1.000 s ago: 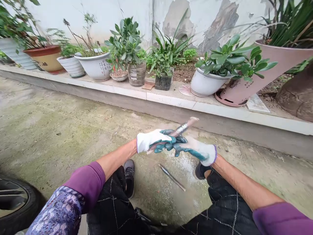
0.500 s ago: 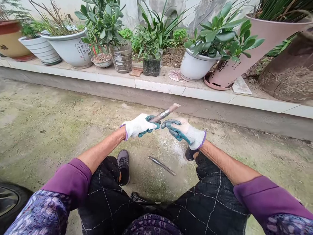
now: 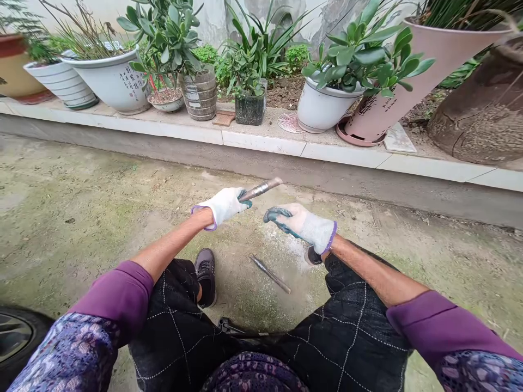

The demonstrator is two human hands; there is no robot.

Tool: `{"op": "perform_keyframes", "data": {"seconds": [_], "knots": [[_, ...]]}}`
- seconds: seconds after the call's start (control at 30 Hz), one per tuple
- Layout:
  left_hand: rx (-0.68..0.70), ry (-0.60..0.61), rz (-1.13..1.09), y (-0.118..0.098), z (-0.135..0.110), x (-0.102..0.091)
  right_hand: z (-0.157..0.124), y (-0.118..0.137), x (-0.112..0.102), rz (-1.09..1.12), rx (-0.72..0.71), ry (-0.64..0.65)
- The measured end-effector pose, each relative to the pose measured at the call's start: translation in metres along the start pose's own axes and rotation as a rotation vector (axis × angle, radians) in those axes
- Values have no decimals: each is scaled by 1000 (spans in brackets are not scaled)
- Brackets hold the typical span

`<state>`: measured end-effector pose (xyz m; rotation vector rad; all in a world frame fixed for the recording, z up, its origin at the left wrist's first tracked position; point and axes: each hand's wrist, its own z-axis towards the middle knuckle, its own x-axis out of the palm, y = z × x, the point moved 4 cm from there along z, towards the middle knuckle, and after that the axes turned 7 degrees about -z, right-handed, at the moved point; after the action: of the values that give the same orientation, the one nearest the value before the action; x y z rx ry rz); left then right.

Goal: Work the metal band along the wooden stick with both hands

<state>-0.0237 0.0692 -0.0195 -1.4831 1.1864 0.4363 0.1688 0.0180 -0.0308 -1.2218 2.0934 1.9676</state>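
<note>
Head view looked down at two gloved hands, held apart above the person's knees. The left hand (image 3: 223, 207), in a white knit glove with a purple cuff, was closed firmly around one end of a short metal bar (image 3: 261, 189). This bar pointed up and to the right from the fist, over the gap between the hands, and its far end was free. The right hand (image 3: 300, 226) grasped nothing: its teal-coated fingers (image 3: 274, 214) were only loosely curled, and they were near the bar but did not touch it.

Just below the gap between the hands, a thin steel rod (image 3: 269, 274) lay on the concrete ground (image 3: 81, 218), not far from a dark sneaker (image 3: 205, 276). Well beyond the hands, a low tiled ledge (image 3: 261, 142) carried potted plants, among them a white pot (image 3: 322, 109). Far to the lower left of the left hand, a car tyre (image 3: 16, 337) showed.

The step in hand seemed to be handling this bar with one hand only. In my judgement, the moment called for a steady grip, and for the free right hand to come onto the bar.
</note>
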Motion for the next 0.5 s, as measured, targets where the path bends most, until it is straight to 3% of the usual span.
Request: {"op": "perform_keyframes", "data": {"seconds": [0.07, 0.1, 0.23, 0.3, 0.37, 0.5], "knots": [[-7, 43, 338, 8, 4, 11, 1, -2, 0, -180, -42, -12], [-8, 119, 436, 9, 4, 22, 1, -4, -2, -285, -63, -25], [145, 431, 554, -9, -19, 70, 7, -23, -14, -668, -44, -29], [209, 477, 491, -24, -32, 80, 12, -36, -22, -737, -10, -1], [246, 482, 276, -37, -42, 75, 16, -46, -28, -687, -19, 5], [170, 287, -317, -38, -40, 33, 22, -50, -29, -379, -53, -19]]}}
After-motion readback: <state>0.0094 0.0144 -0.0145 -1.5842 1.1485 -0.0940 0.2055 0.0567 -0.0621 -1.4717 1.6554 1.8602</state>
